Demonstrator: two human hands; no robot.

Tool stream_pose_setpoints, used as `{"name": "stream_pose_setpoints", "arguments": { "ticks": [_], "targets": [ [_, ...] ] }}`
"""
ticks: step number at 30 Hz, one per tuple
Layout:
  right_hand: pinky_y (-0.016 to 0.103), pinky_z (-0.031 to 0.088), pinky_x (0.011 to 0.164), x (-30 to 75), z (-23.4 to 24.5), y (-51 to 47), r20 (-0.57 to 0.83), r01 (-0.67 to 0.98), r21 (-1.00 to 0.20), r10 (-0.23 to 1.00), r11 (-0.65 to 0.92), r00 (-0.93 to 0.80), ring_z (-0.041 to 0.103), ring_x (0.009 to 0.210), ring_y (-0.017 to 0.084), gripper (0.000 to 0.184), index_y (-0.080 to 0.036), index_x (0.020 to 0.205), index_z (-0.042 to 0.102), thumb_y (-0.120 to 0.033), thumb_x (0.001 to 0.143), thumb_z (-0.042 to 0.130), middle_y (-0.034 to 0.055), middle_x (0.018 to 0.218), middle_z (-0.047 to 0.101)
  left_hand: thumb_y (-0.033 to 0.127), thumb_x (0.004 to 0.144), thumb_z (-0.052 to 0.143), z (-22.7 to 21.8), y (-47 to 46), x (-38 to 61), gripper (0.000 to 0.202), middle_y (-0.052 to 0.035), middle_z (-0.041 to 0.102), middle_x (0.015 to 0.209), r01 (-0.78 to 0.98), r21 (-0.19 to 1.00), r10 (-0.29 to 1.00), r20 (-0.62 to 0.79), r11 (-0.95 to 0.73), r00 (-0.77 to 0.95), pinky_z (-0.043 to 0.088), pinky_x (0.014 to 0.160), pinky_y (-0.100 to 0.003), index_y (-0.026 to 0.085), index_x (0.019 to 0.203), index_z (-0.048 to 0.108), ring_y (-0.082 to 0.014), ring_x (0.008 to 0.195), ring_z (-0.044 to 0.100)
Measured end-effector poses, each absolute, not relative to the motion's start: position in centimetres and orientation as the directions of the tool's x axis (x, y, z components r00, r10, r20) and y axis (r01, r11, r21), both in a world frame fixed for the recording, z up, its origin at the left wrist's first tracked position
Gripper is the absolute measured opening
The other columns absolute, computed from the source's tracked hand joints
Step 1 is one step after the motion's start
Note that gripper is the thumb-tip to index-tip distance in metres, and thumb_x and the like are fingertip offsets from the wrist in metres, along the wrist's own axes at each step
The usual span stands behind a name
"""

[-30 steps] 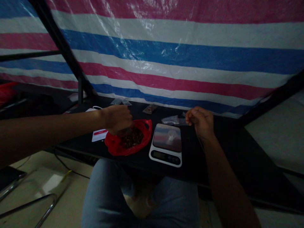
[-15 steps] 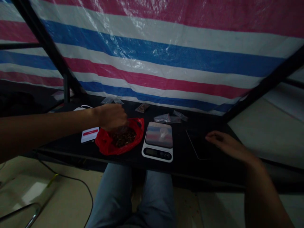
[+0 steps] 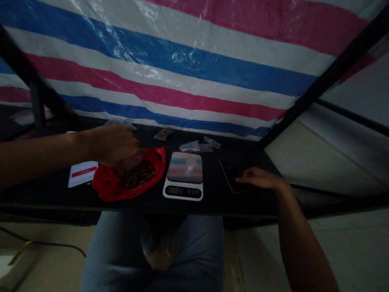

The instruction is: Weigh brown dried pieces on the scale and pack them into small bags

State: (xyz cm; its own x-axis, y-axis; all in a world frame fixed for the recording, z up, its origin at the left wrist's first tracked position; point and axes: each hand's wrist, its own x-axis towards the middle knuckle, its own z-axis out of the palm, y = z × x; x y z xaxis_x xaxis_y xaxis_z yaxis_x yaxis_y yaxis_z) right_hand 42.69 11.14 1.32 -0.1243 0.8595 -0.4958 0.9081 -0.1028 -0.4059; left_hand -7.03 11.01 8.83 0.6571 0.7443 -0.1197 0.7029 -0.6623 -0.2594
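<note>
My left hand (image 3: pixel 117 146) is closed above a red plastic bag (image 3: pixel 103 184) with its mouth spread. A faint clear patch shows under the fingers, but I cannot make out what they grip. Small brown pieces, like beans or nuts (image 3: pixel 139 174), fill the bag. Right of it sits a white kitchen scale (image 3: pixel 183 194) bearing a small clear-white cup or scoop (image 3: pixel 191 164). My right hand (image 3: pixel 258 177) is open with loosely bent fingers. Its fingertips rest at the right side of a flat dark tablet-like panel (image 3: pixel 232 176), seemingly touching it.
Behind the scale lie several clear plastic bags (image 3: pixel 189 147). A small bag with brown contents (image 3: pixel 163 134) lies farther left. A phone with a lit screen (image 3: pixel 82 174) is partly under my left forearm. A striped tarpaulin (image 3: pixel 182 81) closes off the back of the black table (image 3: pixel 212 202).
The camera view has swung right, so everything sits farther left. My right hand has moved left to the dark panel. My left hand stays over the red bag.
</note>
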Motion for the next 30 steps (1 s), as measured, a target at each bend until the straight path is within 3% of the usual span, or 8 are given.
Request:
{"name": "stream_pose_setpoints", "arguments": {
  "ticks": [2, 4, 8, 13, 16, 21, 27, 30],
  "targets": [
    [0.03, 0.038, 0.06, 42.7, 1.0, 11.4, -0.504, 0.917, -0.386, 0.856, -0.105, -0.114, 0.055, 0.066, 0.018, 0.059, -0.021, 0.066, 0.066, -0.079, 0.064, 0.071, 0.0014, 0.066, 0.062, 0.027, 0.08, 0.077, 9.2, 10.8, -6.8, 0.012, -0.0057, 0.078, 0.086, 0.624, -0.347, 0.712, -0.273, -0.7, 0.647, 0.039, 0.072, -0.03, 0.019, 0.089, 0.076, -0.0213, 0.076, 0.065],
    [0.031, 0.039, 0.061, 42.8, 0.7, 11.6, -0.502, 0.92, -0.381, 0.857, -0.094, -0.12, 0.057, 0.068, 0.019, 0.059, -0.021, 0.067, 0.067, -0.079, 0.063, 0.072, 0.0025, 0.068, 0.064, 0.029, 0.085, 0.072, 9.6, 10.6, -6.5, 0.011, -0.0083, 0.079, 0.092, 0.592, -0.37, 0.697, -0.326, -0.716, 0.639, 0.041, 0.075, -0.032, 0.019, 0.088, 0.077, -0.0236, 0.081, 0.067],
    [0.031, 0.042, 0.06, 42.9, 0.5, 11.6, -0.486, 0.915, -0.397, 0.861, -0.067, -0.148, 0.059, 0.067, 0.02, 0.059, -0.021, 0.067, 0.067, -0.081, 0.063, 0.071, 0.0042, 0.069, 0.067, 0.025, 0.089, 0.065, 9.7, 10.6, -6.4, 0.014, -0.009, 0.079, 0.092, 0.637, -0.274, 0.693, -0.315, -0.721, 0.649, 0.042, 0.075, -0.033, 0.022, 0.087, 0.078, -0.0247, 0.08, 0.068],
    [0.035, 0.048, 0.067, 42.7, 0.7, 11.7, -0.489, 0.931, -0.356, 0.866, -0.086, -0.107, 0.066, 0.079, 0.027, 0.061, -0.022, 0.069, 0.07, -0.083, 0.064, 0.067, 0.0097, 0.083, 0.074, 0.018, 0.093, 0.057, 9.7, 10.0, -6.3, 0.022, -0.0074, 0.08, 0.096, 0.674, -0.271, 0.723, -0.344, -0.687, 0.599, 0.039, 0.068, -0.03, 0.021, 0.104, 0.077, -0.0229, 0.082, 0.069],
    [0.037, 0.049, 0.069, 42.7, 0.9, 11.7, -0.48, 0.933, -0.35, 0.872, -0.087, -0.098, 0.067, 0.083, 0.03, 0.064, -0.022, 0.07, 0.071, -0.085, 0.066, 0.062, 0.012, 0.089, 0.075, 0.022, 0.094, 0.059, 9.8, 9.6, -6.3, 0.02, -0.0059, 0.08, 0.098, 0.712, -0.223, 0.738, -0.335, -0.666, 0.585, 0.038, 0.067, -0.028, 0.021, 0.104, 0.077, -0.0209, 0.083, 0.069],
    [0.036, 0.047, 0.069, 42.8, 0.9, 11.5, -0.478, 0.932, -0.353, 0.872, -0.084, -0.103, 0.065, 0.082, 0.027, 0.063, -0.022, 0.072, 0.07, -0.084, 0.069, 0.061, 0.0095, 0.087, 0.073, 0.027, 0.095, 0.06, 9.3, 9.6, -6.7, 0.018, -0.0051, 0.079, 0.091, 0.769, -0.131, 0.763, -0.306, -0.626, 0.569, 0.034, 0.063, -0.027, 0.02, 0.099, 0.076, -0.0198, 0.075, 0.066],
    [0.032, 0.042, 0.064, 42.7, 0.9, 11.3, -0.488, 0.917, -0.393, 0.862, -0.075, -0.138, 0.06, 0.074, 0.021, 0.055, -0.021, 0.069, 0.067, -0.076, 0.07, 0.067, 0.0057, 0.077, 0.069, 0.012, 0.095, 0.057, 8.4, 9.6, -7.3, 0.021, -0.0031, 0.08, 0.097, 0.803, -0.028, 0.778, -0.268, -0.596, 0.568, 0.037, 0.07, -0.024, 0.018, 0.102, 0.076, -0.0178, 0.084, 0.069],
    [0.031, 0.041, 0.064, 42.5, 0.9, 11.3, -0.498, 0.925, -0.37, 0.858, -0.08, -0.125, 0.06, 0.075, 0.021, 0.051, -0.021, 0.07, 0.067, -0.072, 0.07, 0.07, 0.006, 0.078, 0.069, 0.024, 0.097, 0.061, 8.2, 9.9, -7.5, 0.018, -0.0024, 0.08, 0.105, 0.84, 0.009, 0.786, -0.347, -0.542, 0.511, 0.038, 0.07, -0.023, 0.022, 0.109, 0.075, -0.0177, 0.089, 0.071]
  ]
}}
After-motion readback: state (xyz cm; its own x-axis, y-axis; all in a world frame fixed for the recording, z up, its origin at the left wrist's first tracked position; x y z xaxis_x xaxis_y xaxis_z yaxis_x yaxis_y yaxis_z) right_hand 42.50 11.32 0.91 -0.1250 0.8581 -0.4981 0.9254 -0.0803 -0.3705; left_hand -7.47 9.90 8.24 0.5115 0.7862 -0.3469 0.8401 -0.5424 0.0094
